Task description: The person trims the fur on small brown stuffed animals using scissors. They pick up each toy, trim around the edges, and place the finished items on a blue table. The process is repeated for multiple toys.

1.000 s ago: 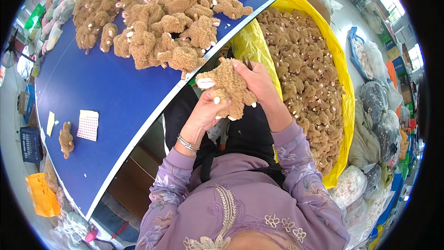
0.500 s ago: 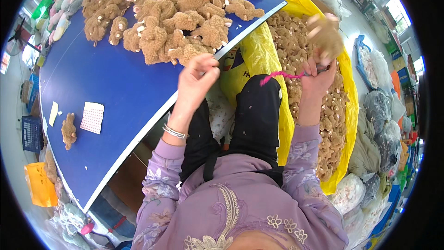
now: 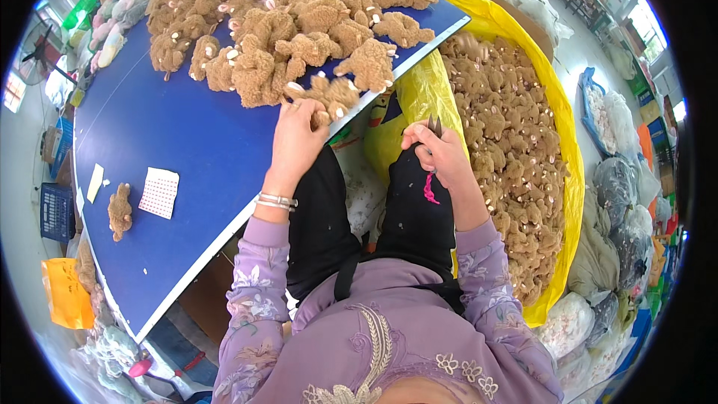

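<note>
Head view | your left hand [image 3: 297,138] pinches brown fluffy plush toy [image 3: 334,96] | your right hand [image 3: 443,153], well apart, grips dark pointed metal snips [image 3: 437,128] | best angle these right, clear of toy

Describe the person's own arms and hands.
Both hands, left and right, are gloveless. The long purple sleeves carry pale floral patterning and end in plain purple cuffs. A silver-coloured bracelet circles the left wrist; none shows on the right.
</note>
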A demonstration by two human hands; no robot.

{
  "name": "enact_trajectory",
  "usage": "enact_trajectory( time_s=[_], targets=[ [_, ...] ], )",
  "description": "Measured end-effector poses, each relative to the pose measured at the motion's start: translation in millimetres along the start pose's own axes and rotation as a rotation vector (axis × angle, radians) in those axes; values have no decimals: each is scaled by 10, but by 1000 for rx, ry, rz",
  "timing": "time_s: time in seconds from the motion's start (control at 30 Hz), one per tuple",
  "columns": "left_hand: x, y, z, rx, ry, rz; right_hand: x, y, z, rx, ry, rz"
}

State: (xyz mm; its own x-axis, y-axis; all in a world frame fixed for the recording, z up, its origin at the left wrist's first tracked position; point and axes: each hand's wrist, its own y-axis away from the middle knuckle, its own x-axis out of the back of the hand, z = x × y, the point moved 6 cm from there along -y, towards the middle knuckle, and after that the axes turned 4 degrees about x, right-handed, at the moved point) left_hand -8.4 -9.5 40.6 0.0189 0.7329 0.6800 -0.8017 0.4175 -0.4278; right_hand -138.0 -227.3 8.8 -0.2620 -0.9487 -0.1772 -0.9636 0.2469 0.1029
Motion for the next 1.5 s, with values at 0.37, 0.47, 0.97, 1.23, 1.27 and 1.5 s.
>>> enact_trajectory(
  time_s=[0.37,0.47,0.97,1.23,1.27,1.5],
  targets=[
    [12,454,556,-359,305,80,-454,59,-126,197,48,-23],
    [-61,450,469,17,876,191,-444,72,-145,243,-61,17],
    [-453,397,303,579,1524,-52,-323,125,-4,-13,-22,-77],
    [-472,375,185,573,1641,33,-394,214,19,132,-22,-32],
    [-484,383,167,580,1641,61,-395,219,1,101,-97,-44],
    [-520,387,71,648,1773,139,-454,321,-307,483,223,32]
  ],
)
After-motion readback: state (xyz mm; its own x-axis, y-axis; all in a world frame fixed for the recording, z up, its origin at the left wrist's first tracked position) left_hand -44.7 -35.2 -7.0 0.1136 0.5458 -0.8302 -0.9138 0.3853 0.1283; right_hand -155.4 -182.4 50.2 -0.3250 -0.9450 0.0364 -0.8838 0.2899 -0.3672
